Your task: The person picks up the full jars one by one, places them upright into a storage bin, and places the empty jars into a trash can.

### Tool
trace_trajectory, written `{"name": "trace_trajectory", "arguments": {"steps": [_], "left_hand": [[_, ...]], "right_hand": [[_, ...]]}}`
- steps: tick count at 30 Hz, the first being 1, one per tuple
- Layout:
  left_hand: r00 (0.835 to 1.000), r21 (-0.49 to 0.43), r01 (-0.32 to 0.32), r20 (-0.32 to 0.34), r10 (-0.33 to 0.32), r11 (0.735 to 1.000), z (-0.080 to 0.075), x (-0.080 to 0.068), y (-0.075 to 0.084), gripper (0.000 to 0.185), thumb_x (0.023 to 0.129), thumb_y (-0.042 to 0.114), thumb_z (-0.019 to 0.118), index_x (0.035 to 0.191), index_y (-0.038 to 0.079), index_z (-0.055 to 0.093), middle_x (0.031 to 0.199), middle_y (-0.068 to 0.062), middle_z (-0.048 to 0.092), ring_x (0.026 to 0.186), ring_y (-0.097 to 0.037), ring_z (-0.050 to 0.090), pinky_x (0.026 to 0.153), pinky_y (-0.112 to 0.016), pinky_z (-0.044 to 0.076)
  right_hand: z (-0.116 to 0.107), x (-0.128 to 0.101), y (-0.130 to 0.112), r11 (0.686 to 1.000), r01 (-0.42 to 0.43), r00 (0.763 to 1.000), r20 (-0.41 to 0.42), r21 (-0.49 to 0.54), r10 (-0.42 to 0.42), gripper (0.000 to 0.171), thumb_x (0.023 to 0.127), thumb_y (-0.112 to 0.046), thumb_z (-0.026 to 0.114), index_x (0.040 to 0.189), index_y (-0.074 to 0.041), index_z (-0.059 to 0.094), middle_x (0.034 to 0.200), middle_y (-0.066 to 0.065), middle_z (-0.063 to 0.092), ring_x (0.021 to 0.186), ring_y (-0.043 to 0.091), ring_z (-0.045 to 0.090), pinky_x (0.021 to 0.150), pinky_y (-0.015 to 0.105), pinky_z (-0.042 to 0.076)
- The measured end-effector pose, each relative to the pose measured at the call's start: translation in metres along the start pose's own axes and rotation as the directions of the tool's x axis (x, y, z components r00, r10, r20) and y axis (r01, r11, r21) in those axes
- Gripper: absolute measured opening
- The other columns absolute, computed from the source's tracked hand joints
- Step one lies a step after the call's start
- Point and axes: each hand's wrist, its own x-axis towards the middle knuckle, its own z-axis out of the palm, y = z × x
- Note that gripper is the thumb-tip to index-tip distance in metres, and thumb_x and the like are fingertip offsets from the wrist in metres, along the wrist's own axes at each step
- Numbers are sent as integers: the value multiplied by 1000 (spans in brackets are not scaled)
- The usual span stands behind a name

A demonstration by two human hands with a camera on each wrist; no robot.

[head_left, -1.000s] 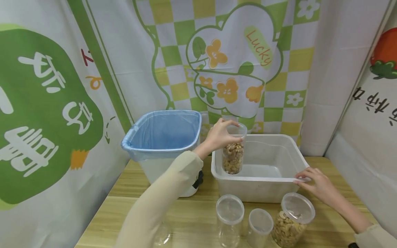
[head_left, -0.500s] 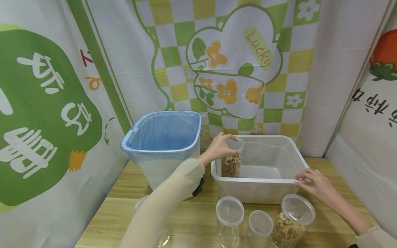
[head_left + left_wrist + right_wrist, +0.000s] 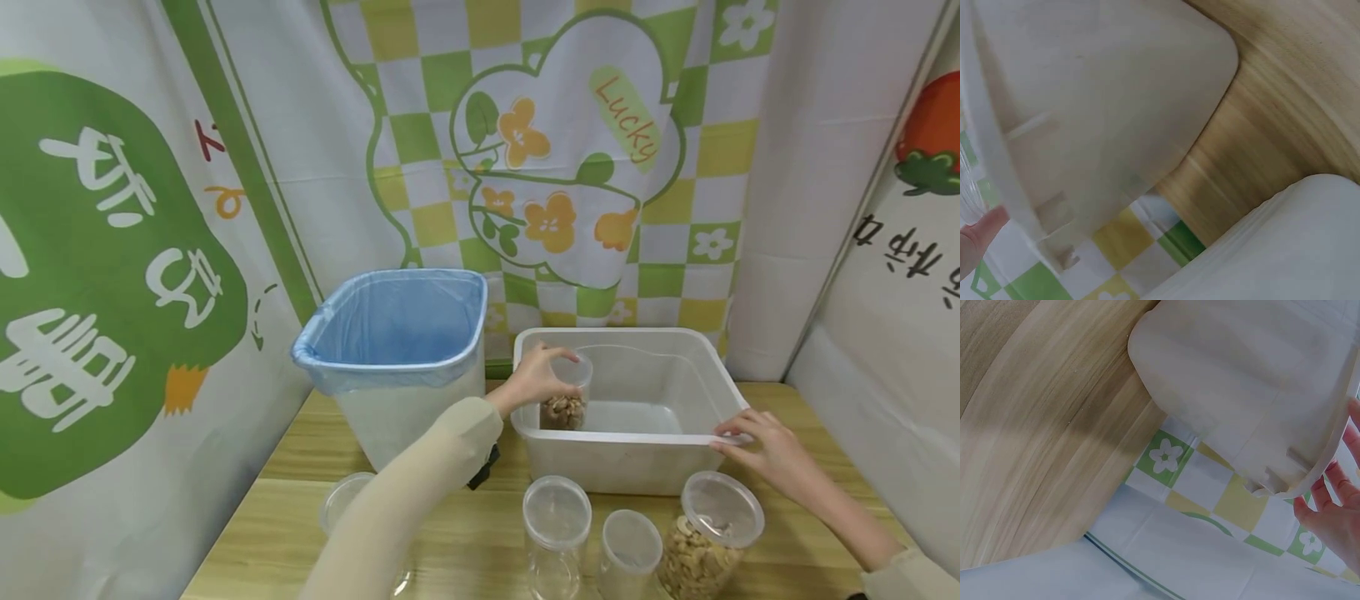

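Observation:
My left hand [image 3: 536,379] grips the upper part of a clear plastic jar [image 3: 564,412] of nuts, which stands inside the left end of a white plastic tub [image 3: 622,462]. The tub's front wall hides the jar's base. At the tub's front right corner, my right hand [image 3: 776,457] pinches the rim, fingers above and thumb below. The right wrist view also shows the right hand [image 3: 1332,515] at that rim. In the left wrist view, only a bit of the left hand [image 3: 982,240] shows past the tub's edge.
A bin [image 3: 405,417] lined with a blue bag stands left of the tub. In front are a lidded clear jar [image 3: 557,521], a smaller lidded jar [image 3: 630,546] and a wide jar [image 3: 697,558] of nuts. My left sleeve partly covers another clear jar [image 3: 343,498].
My left hand has lowered the jar of nuts from above the tub's left end down into it. The right hand has stayed on the rim.

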Motion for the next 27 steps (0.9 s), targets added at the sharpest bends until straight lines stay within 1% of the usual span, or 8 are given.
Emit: {"name": "trace_trajectory", "arguments": {"steps": [4, 7, 11, 14, 19, 22, 25, 27], "left_hand": [[999, -7, 16, 34, -16, 1000, 4, -2, -2, 47, 65, 23, 78, 108, 13, 62, 113, -16, 51, 104, -26, 46, 85, -34, 42], [999, 3, 18, 51, -18, 1000, 7, -4, -5, 47, 65, 22, 78, 108, 13, 61, 117, -16, 50, 110, -30, 43, 90, -37, 40], [998, 46, -11, 58, 9, 999, 10, -5, -8, 47, 65, 22, 78, 108, 12, 61, 116, -13, 54, 113, -31, 42, 94, -37, 37], [998, 47, -23, 63, 20, 999, 11, -5, -9, 48, 65, 22, 78, 108, 12, 61, 114, -13, 55, 112, -31, 42, 94, -36, 37], [995, 12, 3, 100, -4, 1000, 10, -5, -11, 50, 67, 21, 77, 112, 11, 58, 120, -12, 53, 118, -32, 38, 97, -38, 34], [993, 35, -3, 121, -1, 999, 8, -4, -10, 51, 69, 22, 76, 115, 10, 57, 121, -11, 53, 118, -32, 38, 98, -38, 33], [991, 68, -13, 137, 4, 998, 6, -4, -8, 52, 70, 23, 75, 117, 10, 55, 122, -10, 52, 120, -34, 36, 100, -39, 31], [988, 77, -8, 151, -4, 997, 3, -5, -6, 53, 71, 23, 74, 118, 9, 54, 124, -10, 51, 122, -34, 33, 101, -39, 30]], "right_hand": [[-1, 0, 0, 1000, -8, 1000, 2, 1, 8, 15, 66, -13, 75, 77, -14, 64, 78, -5, 57, 76, 8, 47, 63, 37, 44], [-1, 0, 0, 1000, -13, 1000, 11, -2, 13, 15, 67, -14, 75, 77, -15, 64, 79, -6, 57, 77, 8, 47, 63, 37, 44], [-2, 1, -1, 1000, -15, 1000, 16, -3, 15, 15, 67, -14, 75, 77, -16, 64, 78, -6, 56, 76, 10, 48, 63, 36, 44], [-2, 0, -1, 1000, -7, 1000, 7, -3, 7, 16, 65, -14, 75, 77, -17, 64, 78, -6, 56, 75, 10, 49, 62, 35, 43], [0, -2, 0, 1000, 10, 1000, -13, -11, -10, 18, 63, -13, 76, 76, -17, 64, 78, -7, 57, 75, 8, 48, 61, 32, 43], [0, -2, 0, 1000, 17, 1000, -19, -8, -17, 18, 63, -12, 76, 76, -17, 64, 78, -7, 57, 75, 8, 48, 62, 32, 43], [0, -1, -1, 1000, 16, 1000, -20, -5, -16, 19, 63, -11, 76, 76, -16, 64, 78, -6, 57, 75, 8, 48, 62, 33, 43], [0, -1, -1, 1000, 13, 1000, -16, -4, -13, 18, 63, -11, 76, 76, -16, 64, 78, -6, 57, 75, 9, 49, 62, 34, 44]]}}
